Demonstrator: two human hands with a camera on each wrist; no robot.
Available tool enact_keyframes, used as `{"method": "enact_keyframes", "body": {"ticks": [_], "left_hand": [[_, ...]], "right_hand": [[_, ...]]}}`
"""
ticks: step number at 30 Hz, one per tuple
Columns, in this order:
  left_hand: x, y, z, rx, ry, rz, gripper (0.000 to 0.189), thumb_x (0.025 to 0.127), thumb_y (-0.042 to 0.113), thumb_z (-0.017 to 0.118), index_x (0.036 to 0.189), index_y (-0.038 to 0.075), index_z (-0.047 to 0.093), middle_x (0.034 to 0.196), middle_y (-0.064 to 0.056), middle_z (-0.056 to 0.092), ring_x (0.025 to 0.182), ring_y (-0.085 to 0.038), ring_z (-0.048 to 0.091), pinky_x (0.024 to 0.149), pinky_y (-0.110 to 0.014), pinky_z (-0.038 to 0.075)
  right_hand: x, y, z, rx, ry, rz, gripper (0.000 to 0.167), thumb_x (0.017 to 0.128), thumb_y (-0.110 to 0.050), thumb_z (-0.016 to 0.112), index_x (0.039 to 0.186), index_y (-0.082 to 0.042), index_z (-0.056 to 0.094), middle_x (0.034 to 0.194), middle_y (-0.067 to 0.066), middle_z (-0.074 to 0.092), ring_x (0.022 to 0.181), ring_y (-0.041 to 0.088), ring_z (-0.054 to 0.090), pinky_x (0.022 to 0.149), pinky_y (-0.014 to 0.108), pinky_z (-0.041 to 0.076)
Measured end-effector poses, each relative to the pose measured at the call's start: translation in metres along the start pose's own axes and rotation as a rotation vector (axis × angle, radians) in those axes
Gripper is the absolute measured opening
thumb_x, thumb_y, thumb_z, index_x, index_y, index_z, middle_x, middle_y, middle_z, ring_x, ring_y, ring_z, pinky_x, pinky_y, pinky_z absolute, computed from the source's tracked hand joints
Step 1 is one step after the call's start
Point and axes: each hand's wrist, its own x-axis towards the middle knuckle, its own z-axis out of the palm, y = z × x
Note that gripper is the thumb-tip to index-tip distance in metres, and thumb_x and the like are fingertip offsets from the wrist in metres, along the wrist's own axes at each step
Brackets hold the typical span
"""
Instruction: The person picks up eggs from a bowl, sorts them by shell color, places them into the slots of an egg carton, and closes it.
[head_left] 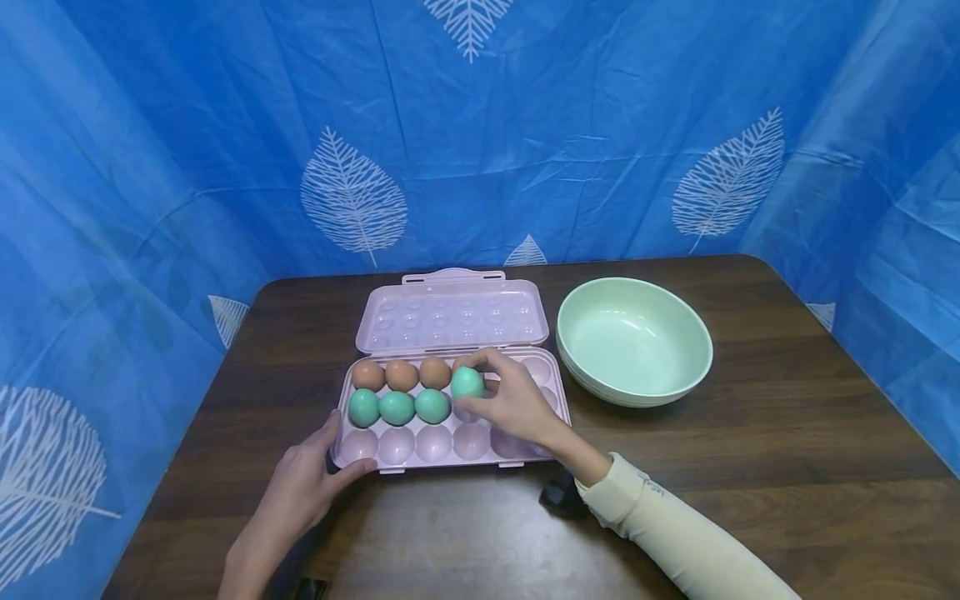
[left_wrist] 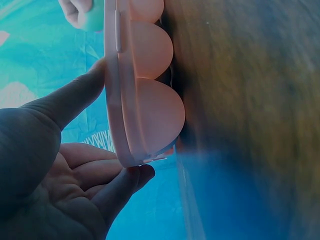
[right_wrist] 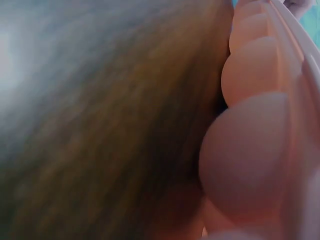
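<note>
A pale pink egg carton (head_left: 457, 450) lies with its lid (head_left: 453, 317) raised behind it. Several brown eggs (head_left: 402, 375) fill part of its back row, one half hidden by my right hand. Three green eggs (head_left: 397, 408) sit in the middle row; the front row shows bare cups. Between thumb and fingers, my right hand (head_left: 513, 400) pinches another green egg (head_left: 467, 382) over the fourth cup of the middle row. My left hand (head_left: 303, 471) grips the carton's front left corner, thumb (left_wrist: 80, 97) on the rim and fingers curled at its end.
Right of the carton stands a mint green bowl (head_left: 633, 333), its rim close to the lid. Everything rests on a dark wood table (head_left: 787, 417). Behind hangs a blue cloth (head_left: 525, 150) with white leaf prints.
</note>
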Motion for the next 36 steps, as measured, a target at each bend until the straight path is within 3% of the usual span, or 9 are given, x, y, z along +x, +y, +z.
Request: {"method": "enact_keyframes", "body": {"ticks": [7,12,20,28,36], "left_hand": [[-0.0009,0.0009,-0.0003,0.003,0.0,-0.001,0.103,0.083,0.051,0.074,0.151,-0.008,0.025,0.15,-0.03,0.032,0.135,-0.048,0.036,0.102,-0.059,0.037],[-0.0006,0.0009,-0.0005,0.004,0.008,0.012,0.101,0.084,0.048,0.075,0.151,-0.008,0.025,0.15,-0.029,0.033,0.135,-0.047,0.037,0.101,-0.057,0.038],[-0.0012,0.0007,-0.0011,-0.006,0.001,0.007,0.101,0.084,0.049,0.075,0.151,-0.008,0.025,0.15,-0.029,0.032,0.135,-0.048,0.036,0.101,-0.058,0.038],[-0.0011,0.001,-0.0008,-0.002,0.004,0.006,0.102,0.084,0.049,0.075,0.152,-0.007,0.025,0.149,-0.029,0.034,0.134,-0.047,0.038,0.101,-0.057,0.039],[-0.002,0.0004,-0.0017,-0.013,0.005,0.002,0.101,0.084,0.048,0.075,0.152,-0.006,0.024,0.15,-0.028,0.033,0.135,-0.047,0.037,0.101,-0.057,0.038]], "right_hand": [[0.0037,0.0021,0.0081,-0.17,-0.036,-0.05,0.039,0.073,0.003,0.079,0.106,-0.005,0.06,0.105,0.005,0.063,0.095,0.019,0.057,0.086,0.034,0.054],[0.0041,0.0064,0.0096,-0.192,-0.078,-0.057,0.038,0.071,0.009,0.077,0.1,-0.007,0.057,0.099,0.003,0.061,0.09,0.017,0.056,0.082,0.031,0.05],[0.0024,0.0089,0.0102,-0.219,-0.118,-0.076,0.039,0.071,0.012,0.075,0.098,-0.008,0.055,0.102,0.002,0.058,0.094,0.017,0.055,0.089,0.032,0.048],[0.0,0.0068,0.0111,-0.28,-0.109,-0.039,0.037,0.073,0.01,0.077,0.098,-0.008,0.056,0.104,0.005,0.058,0.095,0.016,0.055,0.091,0.033,0.048],[0.0008,0.0019,0.0102,-0.405,-0.045,-0.033,0.033,0.075,0.003,0.08,0.098,-0.008,0.06,0.094,-0.003,0.061,0.086,0.013,0.055,0.08,0.032,0.05]]}}
